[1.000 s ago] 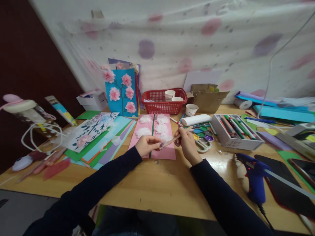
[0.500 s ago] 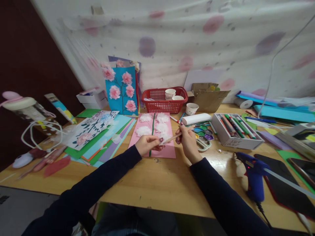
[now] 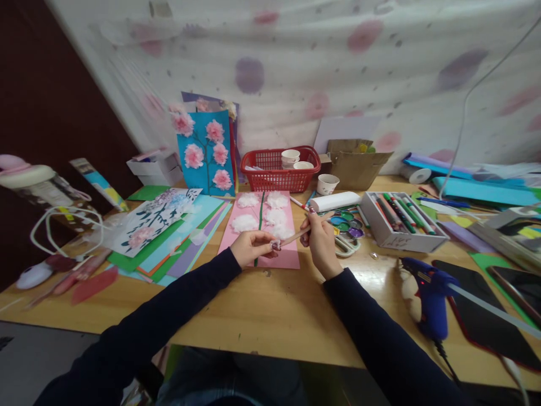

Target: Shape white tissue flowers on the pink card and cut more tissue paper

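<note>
My left hand (image 3: 252, 248) is closed in a pinch over a small white piece of tissue (image 3: 277, 242), mostly covered by the fingertips. My right hand (image 3: 322, 242) grips a thin, pale wooden stick (image 3: 294, 235), whose lower end meets the tissue at the left fingers. Whether the stick has a brush tip is hidden. Just beyond the hands, a pink sheet of card (image 3: 291, 260) lies flat on the table. It bears a green stem (image 3: 261, 210) and several fluffy white tissue flowers (image 3: 244, 223), some partly behind my left hand.
Behind the card stands a red basket (image 3: 270, 181) with paper cups. To the right are a paint palette (image 3: 344, 225), a box of markers (image 3: 408, 242), a blue glue gun (image 3: 435, 307) and a dark tablet (image 3: 477, 316). Coloured paper (image 3: 186, 248) lies left, near a blue flower card (image 3: 207, 160).
My left fingertips have closed further over the white tissue at the stick's end, so less of it shows. The whole view has shifted slightly.
</note>
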Action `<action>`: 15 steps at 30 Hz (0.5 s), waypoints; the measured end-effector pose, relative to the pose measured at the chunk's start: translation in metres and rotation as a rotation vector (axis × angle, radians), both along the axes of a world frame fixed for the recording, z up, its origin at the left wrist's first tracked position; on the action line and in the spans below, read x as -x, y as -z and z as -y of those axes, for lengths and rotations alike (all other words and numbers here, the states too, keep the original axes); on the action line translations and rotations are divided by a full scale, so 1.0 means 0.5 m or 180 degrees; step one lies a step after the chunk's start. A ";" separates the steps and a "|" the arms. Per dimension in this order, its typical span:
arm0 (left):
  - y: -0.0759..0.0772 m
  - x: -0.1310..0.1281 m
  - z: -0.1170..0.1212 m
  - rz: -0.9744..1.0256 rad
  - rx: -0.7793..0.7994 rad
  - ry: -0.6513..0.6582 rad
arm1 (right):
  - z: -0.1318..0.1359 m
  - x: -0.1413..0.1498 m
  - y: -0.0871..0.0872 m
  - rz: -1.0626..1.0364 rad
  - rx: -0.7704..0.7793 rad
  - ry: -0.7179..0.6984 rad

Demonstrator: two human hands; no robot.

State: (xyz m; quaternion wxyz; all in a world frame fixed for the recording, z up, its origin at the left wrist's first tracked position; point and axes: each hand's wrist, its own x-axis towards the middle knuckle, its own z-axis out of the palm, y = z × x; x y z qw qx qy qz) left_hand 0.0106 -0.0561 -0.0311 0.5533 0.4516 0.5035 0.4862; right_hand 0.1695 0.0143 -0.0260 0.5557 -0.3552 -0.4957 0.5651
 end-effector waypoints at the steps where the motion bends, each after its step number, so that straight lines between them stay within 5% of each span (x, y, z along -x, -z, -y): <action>1: 0.002 0.000 0.000 -0.0008 -0.0011 0.0042 | 0.002 0.002 0.000 0.0011 -0.0017 -0.0039; 15: -0.006 -0.008 0.007 0.0232 -0.0043 0.0214 | 0.005 0.002 0.000 0.0301 -0.0124 -0.0055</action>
